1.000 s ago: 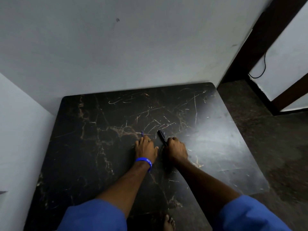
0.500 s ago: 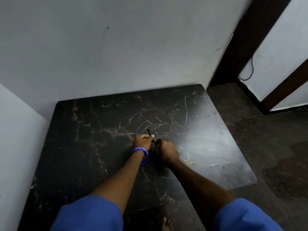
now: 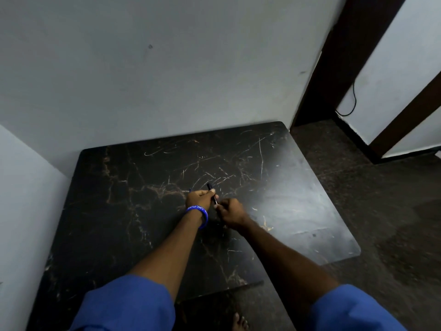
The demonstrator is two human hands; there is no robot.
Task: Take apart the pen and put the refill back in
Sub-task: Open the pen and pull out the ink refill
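The pen (image 3: 212,193), a slim black barrel, sits slanted above the middle of the table (image 3: 119,211), its far end poking up past the fingers and its near end running down toward the person. The left hand (image 3: 200,199) is closed around the upper part of the barrel, thumb and fingertips pinched on it. Just beside it, the right hand (image 3: 230,211) is curled with its fingertips at the pen's lower end; it seems to pinch that end, though the contact is too small and dark to make out for certain. A thin blue sliver (image 3: 190,189) peeks out at the far side of the left hand; what it is cannot be told. A blue wristband (image 3: 198,211) with white lettering circles the left wrist. Both forearms reach in from the near edge, with blue sleeves (image 3: 128,304) at the bottom of the view. The table is dark marble with pale and brown veins, its far edge against a grey wall (image 3: 167,68) and its left edge by another wall. A dark floor (image 3: 381,211) lies off the right edge, and a bare foot (image 3: 239,322) shows below the near edge.
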